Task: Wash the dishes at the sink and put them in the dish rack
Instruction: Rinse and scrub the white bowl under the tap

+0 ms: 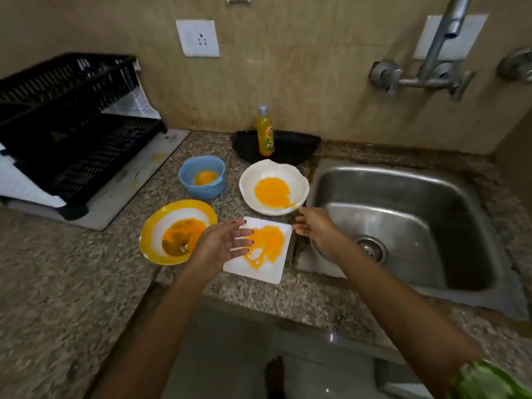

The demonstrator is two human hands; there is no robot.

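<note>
I had both hands spread with nothing in them, my left hand over and my right hand beside the square white plate on the bench, which looked hard, breakable and slippery with yellow sauce, so I would hold its clean edges.

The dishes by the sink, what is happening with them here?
A person is about to start washing up. Both hands reach over a square white plate smeared with orange sauce: the left hand hovers open above it, and the right hand is open at its far corner. Three other dirty dishes wait on the counter: a yellow-rimmed bowl, a blue bowl and a white bowl. The sink and the black dish rack hold no dishes.
</note>
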